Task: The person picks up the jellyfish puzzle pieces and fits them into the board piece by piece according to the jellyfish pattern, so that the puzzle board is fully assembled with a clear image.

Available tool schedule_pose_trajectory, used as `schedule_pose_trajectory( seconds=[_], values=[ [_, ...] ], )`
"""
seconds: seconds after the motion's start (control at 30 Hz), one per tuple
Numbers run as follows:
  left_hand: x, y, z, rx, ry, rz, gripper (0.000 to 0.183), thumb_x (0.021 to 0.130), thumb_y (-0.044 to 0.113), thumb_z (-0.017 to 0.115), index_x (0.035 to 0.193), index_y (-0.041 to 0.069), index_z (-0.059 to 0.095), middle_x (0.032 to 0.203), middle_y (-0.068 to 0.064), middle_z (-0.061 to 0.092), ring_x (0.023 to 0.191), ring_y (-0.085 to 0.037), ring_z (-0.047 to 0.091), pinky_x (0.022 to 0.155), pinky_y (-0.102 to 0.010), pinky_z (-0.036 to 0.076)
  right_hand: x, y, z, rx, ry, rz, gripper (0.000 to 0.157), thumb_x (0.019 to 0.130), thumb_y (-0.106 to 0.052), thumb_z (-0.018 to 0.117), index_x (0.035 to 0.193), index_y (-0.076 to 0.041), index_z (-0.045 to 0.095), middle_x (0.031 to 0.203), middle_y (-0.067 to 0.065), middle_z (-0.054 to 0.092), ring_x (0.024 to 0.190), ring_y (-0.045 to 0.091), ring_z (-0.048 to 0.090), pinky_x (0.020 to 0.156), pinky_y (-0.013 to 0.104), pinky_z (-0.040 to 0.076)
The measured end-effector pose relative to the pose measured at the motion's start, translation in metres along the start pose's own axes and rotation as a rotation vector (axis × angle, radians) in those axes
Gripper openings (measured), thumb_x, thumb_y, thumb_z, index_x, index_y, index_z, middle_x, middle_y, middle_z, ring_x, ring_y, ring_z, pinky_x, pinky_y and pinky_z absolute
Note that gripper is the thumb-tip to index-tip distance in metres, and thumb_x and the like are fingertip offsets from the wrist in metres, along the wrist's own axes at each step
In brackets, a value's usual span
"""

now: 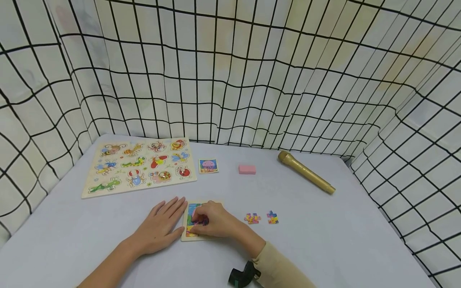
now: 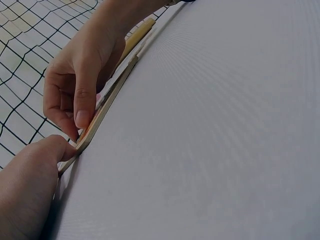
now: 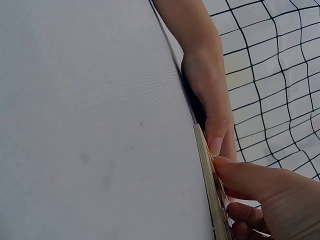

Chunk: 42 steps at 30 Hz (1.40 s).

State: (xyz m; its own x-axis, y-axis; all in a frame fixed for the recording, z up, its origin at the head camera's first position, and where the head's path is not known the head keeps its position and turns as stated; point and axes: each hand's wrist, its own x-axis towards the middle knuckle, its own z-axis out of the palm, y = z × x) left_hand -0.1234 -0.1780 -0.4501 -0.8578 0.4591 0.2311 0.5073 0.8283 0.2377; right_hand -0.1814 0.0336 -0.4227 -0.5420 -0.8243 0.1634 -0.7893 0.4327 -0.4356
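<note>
A small wooden jigsaw board (image 1: 184, 236) with a colourful picture lies in front of me on the table. My left hand (image 1: 161, 229) rests flat on the cloth to its left, fingers straight, thumb and index finger against the board's left edge. From the right, my right hand (image 1: 216, 219) reaches over the board with curled fingers. Its thumb and index finger pinch at a puzzle piece in the picture, mostly hidden beneath the hand. In the right wrist view the right thumb (image 3: 225, 162) touches the top of the board near the left thumb (image 3: 216, 145).
Two loose jigsaw pieces (image 1: 253, 218) lie right of the board. Farther back are a large insect puzzle board (image 1: 124, 170), a small jellyfish picture card (image 1: 208, 166), a pink block (image 1: 247, 169) and a gold microphone (image 1: 306, 173). Black-grid netting (image 1: 223, 80) encloses the table.
</note>
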Motion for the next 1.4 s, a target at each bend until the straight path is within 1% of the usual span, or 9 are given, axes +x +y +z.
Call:
schedule_pose_trajectory(
  seconds=[0.23,0.4,0.53,0.67,0.77,0.87,1.1,1.3,1.4],
  values=[
    [0.000,0.001,0.001,0.007,0.037,0.019,0.063,0.090,0.038,0.051,0.140,0.002,0.035,0.145,-0.012,0.033,0.133,-0.031,0.025,0.105,-0.051,0.014,-0.001,0.001,0.000,-0.006,0.006,-0.017,0.018,0.080,-0.034,0.071,0.086,-0.018,0.066,0.074,-0.016,0.055,0.071,-0.002,0.043,0.064,0.011,0.034],
    [0.000,0.002,0.000,0.005,0.035,0.015,0.063,0.091,0.038,0.050,0.140,0.002,0.035,0.145,-0.011,0.033,0.134,-0.030,0.024,0.105,-0.050,0.014,-0.002,0.002,0.001,0.009,0.020,-0.003,0.019,0.079,-0.035,0.072,0.087,-0.018,0.068,0.075,-0.017,0.056,0.072,-0.003,0.043,0.064,0.010,0.035],
    [0.000,0.002,0.000,0.008,0.047,0.023,0.063,0.090,0.038,0.051,0.139,0.001,0.036,0.144,-0.012,0.034,0.133,-0.031,0.026,0.105,-0.050,0.015,-0.004,0.004,0.002,0.028,0.033,0.012,0.022,0.078,-0.035,0.072,0.090,-0.017,0.072,0.078,-0.017,0.058,0.074,-0.003,0.044,0.064,0.010,0.036],
    [0.000,0.002,0.000,0.008,0.031,0.014,0.063,0.091,0.038,0.050,0.140,0.002,0.035,0.145,-0.011,0.033,0.134,-0.030,0.024,0.105,-0.050,0.014,-0.006,0.005,0.003,0.028,0.055,0.007,0.024,0.077,-0.035,0.072,0.093,-0.016,0.074,0.080,-0.017,0.060,0.074,-0.003,0.044,0.062,0.009,0.036],
    [0.000,0.001,0.000,0.004,0.010,0.004,0.064,0.091,0.039,0.049,0.141,0.002,0.033,0.146,-0.010,0.031,0.135,-0.029,0.022,0.106,-0.049,0.012,-0.007,0.006,0.004,0.020,0.083,-0.010,0.026,0.076,-0.035,0.073,0.094,-0.016,0.074,0.080,-0.016,0.060,0.073,-0.003,0.045,0.061,0.009,0.036],
    [0.000,0.001,0.000,0.000,0.002,0.003,0.064,0.091,0.039,0.049,0.141,0.002,0.033,0.146,-0.010,0.031,0.135,-0.029,0.022,0.106,-0.049,0.011,-0.008,0.007,0.006,0.011,0.109,-0.022,0.026,0.075,-0.034,0.074,0.094,-0.016,0.075,0.082,-0.014,0.062,0.074,-0.004,0.045,0.061,0.008,0.036],
    [0.000,0.001,0.000,0.002,0.001,0.003,0.064,0.091,0.039,0.049,0.141,0.002,0.033,0.146,-0.010,0.031,0.135,-0.029,0.022,0.106,-0.049,0.011,-0.010,0.007,0.010,0.002,0.148,0.003,0.026,0.074,-0.033,0.076,0.094,-0.017,0.075,0.083,-0.011,0.061,0.076,-0.002,0.043,0.061,0.009,0.034],
    [0.000,0.001,0.000,0.004,0.011,0.010,0.063,0.092,0.039,0.048,0.141,0.002,0.034,0.146,-0.011,0.031,0.134,-0.030,0.023,0.106,-0.050,0.012,-0.012,0.008,0.013,-0.012,0.192,-0.006,0.025,0.072,-0.032,0.078,0.092,-0.017,0.076,0.086,-0.008,0.059,0.077,0.000,0.043,0.062,0.009,0.032],
    [0.000,0.001,0.000,0.005,0.012,0.010,0.063,0.092,0.039,0.048,0.141,0.002,0.033,0.146,-0.011,0.031,0.134,-0.030,0.023,0.106,-0.050,0.012,-0.012,0.008,0.013,-0.009,0.197,-0.011,0.025,0.072,-0.031,0.078,0.091,-0.016,0.076,0.086,-0.008,0.059,0.078,0.000,0.044,0.062,0.009,0.033]
  ],
)
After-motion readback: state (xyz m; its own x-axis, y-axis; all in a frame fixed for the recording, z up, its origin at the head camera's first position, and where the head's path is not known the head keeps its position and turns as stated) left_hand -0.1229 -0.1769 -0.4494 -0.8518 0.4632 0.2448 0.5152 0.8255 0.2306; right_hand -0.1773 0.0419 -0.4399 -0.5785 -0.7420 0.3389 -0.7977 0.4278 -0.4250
